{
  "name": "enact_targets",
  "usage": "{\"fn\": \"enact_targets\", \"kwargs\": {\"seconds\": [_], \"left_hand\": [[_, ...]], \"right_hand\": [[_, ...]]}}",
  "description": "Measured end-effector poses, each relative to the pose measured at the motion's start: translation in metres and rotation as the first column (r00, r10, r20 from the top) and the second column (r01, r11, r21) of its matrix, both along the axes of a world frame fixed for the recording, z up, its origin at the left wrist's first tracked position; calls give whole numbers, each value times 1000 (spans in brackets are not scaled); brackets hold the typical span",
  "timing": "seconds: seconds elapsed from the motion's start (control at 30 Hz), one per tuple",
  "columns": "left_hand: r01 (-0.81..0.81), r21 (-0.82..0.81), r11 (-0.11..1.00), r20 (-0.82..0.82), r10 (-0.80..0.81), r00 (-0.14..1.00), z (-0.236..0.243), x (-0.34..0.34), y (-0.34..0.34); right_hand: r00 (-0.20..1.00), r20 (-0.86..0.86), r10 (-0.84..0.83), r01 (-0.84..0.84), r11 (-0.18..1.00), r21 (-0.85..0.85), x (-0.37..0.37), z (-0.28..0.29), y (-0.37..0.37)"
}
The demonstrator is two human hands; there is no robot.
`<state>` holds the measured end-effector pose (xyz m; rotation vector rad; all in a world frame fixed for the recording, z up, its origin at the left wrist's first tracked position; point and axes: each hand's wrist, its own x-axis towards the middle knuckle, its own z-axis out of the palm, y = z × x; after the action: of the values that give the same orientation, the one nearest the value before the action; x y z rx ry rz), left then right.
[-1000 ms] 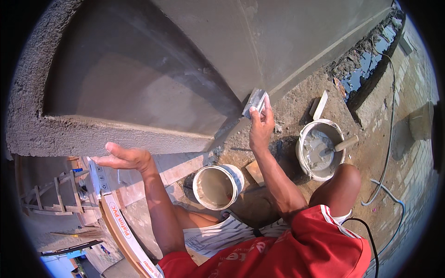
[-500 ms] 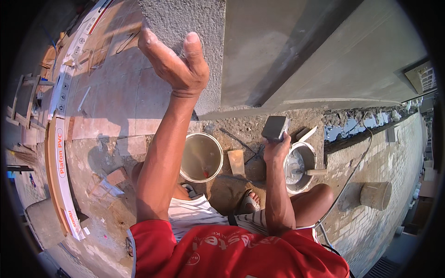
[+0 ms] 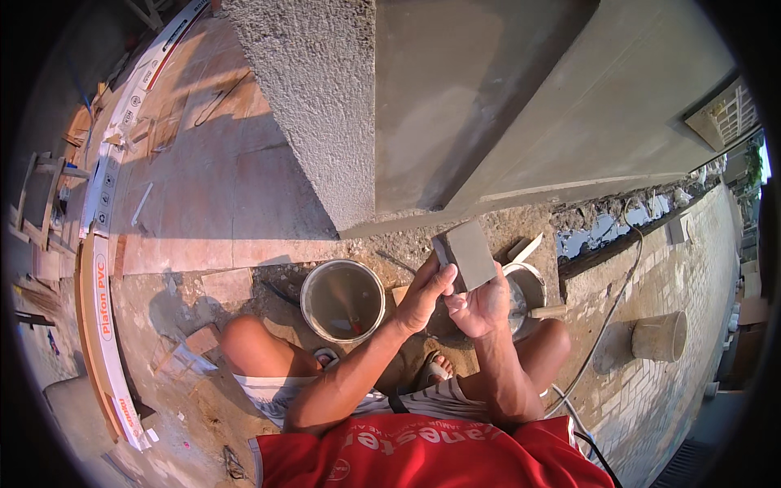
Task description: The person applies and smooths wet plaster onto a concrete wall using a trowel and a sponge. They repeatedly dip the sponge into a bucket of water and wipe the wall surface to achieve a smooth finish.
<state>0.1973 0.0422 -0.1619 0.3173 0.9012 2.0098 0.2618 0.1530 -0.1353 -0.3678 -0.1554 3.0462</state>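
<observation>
A grey rectangular block (image 3: 470, 254) with a flat broad face is held up between my two hands, in front of the wall corner. My left hand (image 3: 426, 291) grips its left edge, thumb on the near side. My right hand (image 3: 482, 304) closes round its lower right part; some of those fingers are hidden behind the block. Just beyond stands a wall pillar with a rough, grainy plaster face (image 3: 325, 98) and a smooth grey face (image 3: 455, 89).
A round bucket (image 3: 343, 302) of cloudy water stands left of my hands. Behind my right wrist is a pail (image 3: 529, 286) with a wooden-handled tool (image 3: 548, 311). Another bucket (image 3: 661, 337) sits on the paving at right, past a cable (image 3: 606, 342). Long boxes (image 3: 104, 301) lie at left.
My left hand has come down from the rough pillar face and taken hold of the block beside my right hand. The block has turned, showing its broad face. The view has shifted slightly.
</observation>
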Motion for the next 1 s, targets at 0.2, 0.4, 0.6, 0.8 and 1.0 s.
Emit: {"fn": "enact_targets", "kwargs": {"seconds": [0.2,0.4,0.6,0.8,1.0], "left_hand": [[69,119,991,353,-107,930,-10,-2,4],[-144,-196,970,127,171,977,-78,-29,18],[-285,-462,840,8,325,946,-149,-68,62],[-340,-489,803,-108,331,938,-157,-72,88],[-375,-505,777,-145,352,925,-166,-83,99]], "right_hand": [[952,307,0,-133,901,412,17,-16,19],[766,215,-606,-112,204,973,47,-1,82],[757,228,-612,194,544,816,70,-8,109],[774,182,-606,272,578,770,84,-9,121],[798,179,-575,253,590,766,92,-7,128]]}}
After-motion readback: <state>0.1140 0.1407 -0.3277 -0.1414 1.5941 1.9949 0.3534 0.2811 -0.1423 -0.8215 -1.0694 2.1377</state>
